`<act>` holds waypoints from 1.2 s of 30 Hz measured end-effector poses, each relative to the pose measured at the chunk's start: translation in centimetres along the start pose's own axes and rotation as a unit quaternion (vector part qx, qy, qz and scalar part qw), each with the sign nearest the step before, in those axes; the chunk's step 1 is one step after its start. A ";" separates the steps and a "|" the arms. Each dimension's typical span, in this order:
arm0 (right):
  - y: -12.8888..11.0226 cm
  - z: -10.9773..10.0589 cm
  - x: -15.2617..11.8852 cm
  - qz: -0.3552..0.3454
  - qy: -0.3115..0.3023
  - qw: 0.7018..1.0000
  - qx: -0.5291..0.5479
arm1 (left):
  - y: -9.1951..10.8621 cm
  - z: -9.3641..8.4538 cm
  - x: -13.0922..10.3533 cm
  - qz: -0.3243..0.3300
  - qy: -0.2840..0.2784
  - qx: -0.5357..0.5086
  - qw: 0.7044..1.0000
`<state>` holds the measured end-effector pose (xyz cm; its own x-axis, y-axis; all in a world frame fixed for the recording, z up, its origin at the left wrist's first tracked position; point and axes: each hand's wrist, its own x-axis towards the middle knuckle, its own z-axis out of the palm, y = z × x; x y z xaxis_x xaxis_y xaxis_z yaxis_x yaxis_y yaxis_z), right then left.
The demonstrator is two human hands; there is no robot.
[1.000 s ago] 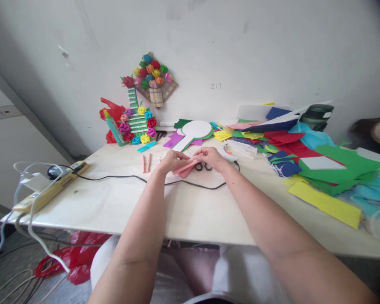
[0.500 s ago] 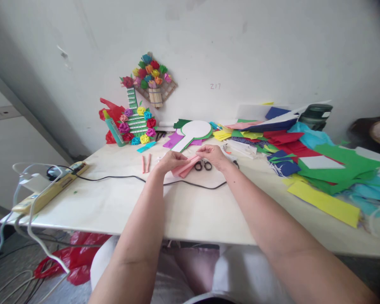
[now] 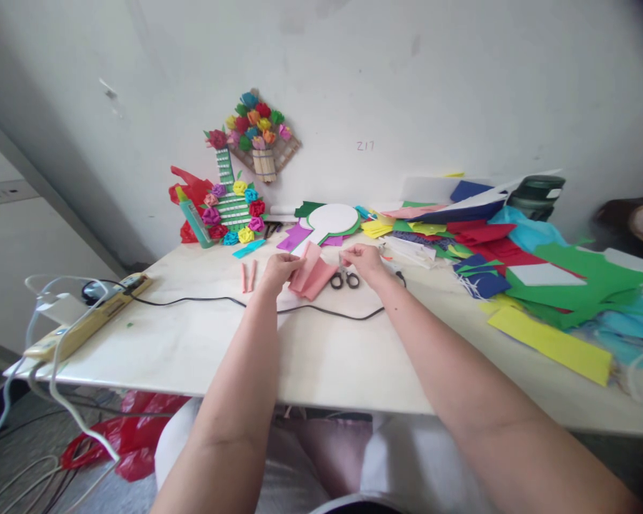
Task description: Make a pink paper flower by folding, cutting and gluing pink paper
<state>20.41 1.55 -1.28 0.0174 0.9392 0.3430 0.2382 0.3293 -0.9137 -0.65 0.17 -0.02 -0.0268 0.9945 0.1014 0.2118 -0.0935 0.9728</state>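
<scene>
Pink paper [image 3: 316, 277], folded with one flap standing up, is pinched at its left edge by my left hand [image 3: 283, 271]. To its right, my right hand [image 3: 361, 260] has its fingers pressed together above a pair of scissors [image 3: 345, 279] with black handles; whether anything small is between those fingers cannot be made out. The scissors lie on the table with their blades partly behind the fingers. Two thin pink rolls [image 3: 248, 276] rest left of my left hand. Behind the hands is a white round paddle shape [image 3: 332, 219] edged in green.
A black cable [image 3: 193, 299] crosses the table to a power strip [image 3: 88, 318] at the left. Paper flowers [image 3: 236, 207] and a glue bottle [image 3: 196, 220] stand at the back left. Coloured sheets [image 3: 549, 335] pile up at the right, near a dark green container [image 3: 536, 196].
My right hand has come off the pink paper and moved slightly right. The paper has opened out, with a flap upright, and my left hand has shifted slightly left.
</scene>
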 end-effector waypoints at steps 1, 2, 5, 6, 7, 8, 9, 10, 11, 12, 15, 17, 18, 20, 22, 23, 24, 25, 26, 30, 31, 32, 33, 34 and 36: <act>0.0 0.1 -0.1 0.004 -0.006 0.999 -0.050 | -0.2 0.0 0.1 -0.009 0.004 -0.020 1.000; -0.1 0.1 -0.1 0.008 -0.011 0.994 -0.110 | -0.4 0.0 0.3 -0.018 0.003 -0.043 0.999; -0.6 0.3 -0.6 0.005 -0.021 0.948 -0.318 | -0.8 0.0 0.6 -0.039 0.007 -0.093 0.995; -0.8 0.4 -0.8 0.001 -0.027 0.925 -0.378 | -0.8 0.0 0.6 -0.043 0.007 -0.106 0.993; -1.1 0.4 -0.9 0.001 -0.038 0.904 -0.426 | -0.9 0.0 0.7 -0.047 0.006 -0.117 0.992; -1.3 0.5 -1.1 0.006 -0.051 0.885 -0.462 | -0.9 0.0 0.7 -0.051 0.006 -0.126 0.991; -1.6 0.5 -1.3 0.012 -0.065 0.871 -0.488 | -0.9 0.1 0.7 -0.057 0.005 -0.131 0.990; -1.8 0.6 -1.4 0.019 -0.078 0.859 -0.505 | -0.8 0.1 0.7 -0.063 0.005 -0.135 0.989; -2.0 0.6 -1.5 0.025 -0.088 0.851 -0.517 | -0.8 0.1 0.7 -0.070 0.006 -0.137 0.988; -2.1 0.7 -1.6 0.028 -0.096 0.845 -0.525 | -0.8 0.2 0.7 -0.077 0.006 -0.139 0.987; -2.5 1.0 -1.8 0.033 -0.111 0.835 -0.538 | -0.8 0.3 0.7 -0.094 0.006 -0.145 0.985; -2.7 1.2 -1.9 0.040 -0.118 0.833 -0.540 | -0.7 0.4 0.7 -0.105 0.000 -0.148 0.984; -2.8 1.2 -1.9 0.045 -0.120 0.833 -0.539 | -0.7 0.5 0.6 -0.108 -0.003 -0.149 0.983; -2.8 1.2 -2.0 0.049 -0.121 0.832 -0.539 | -0.5 0.5 0.5 -0.114 -0.012 -0.154 0.981; -2.9 1.2 -2.0 0.042 -0.115 0.830 -0.544 | -0.3 0.6 0.4 -0.115 -0.017 -0.158 0.981; -2.8 1.1 -2.0 0.038 -0.110 0.828 -0.548 | -0.2 0.6 0.3 -0.116 -0.018 -0.159 0.980; -2.8 1.0 -2.0 0.034 -0.105 0.826 -0.553 | -0.1 0.6 0.3 -0.118 -0.019 -0.160 0.980; -2.8 1.0 -2.0 0.033 -0.100 0.824 -0.556 | 0.1 0.7 0.2 -0.121 -0.021 -0.161 0.979; -2.7 0.9 -1.9 0.035 -0.097 0.823 -0.558 | 0.1 0.7 0.1 -0.123 -0.022 -0.162 0.979; -2.7 0.9 -1.7 0.065 -0.110 0.823 -0.553 | 0.0 0.7 0.1 -0.118 -0.027 -0.178 0.977; -2.7 0.8 -1.7 0.071 -0.114 0.823 -0.552 | -0.1 0.7 0.2 -0.114 -0.029 -0.185 0.976; -2.6 0.8 -1.7 0.074 -0.118 0.822 -0.552 | -0.2 0.7 0.3 -0.110 -0.032 -0.192 0.975; -2.6 0.8 -1.6 0.074 -0.119 0.822 -0.553 | -0.4 0.7 0.3 -0.108 -0.036 -0.199 0.973; -2.5 0.8 -1.6 0.072 -0.118 0.821 -0.553 | -0.4 0.7 0.3 -0.106 -0.040 -0.207 0.972; -2.3 0.6 -1.6 0.066 -0.113 0.822 -0.554 | -0.5 0.7 0.3 -0.103 -0.051 -0.225 0.967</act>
<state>19.21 -0.66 0.12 -0.0373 0.9949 0.0936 0.9892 0.0501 -0.1375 -0.08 0.58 -0.58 0.0791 0.9914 -0.1038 -0.2353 0.1198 0.9645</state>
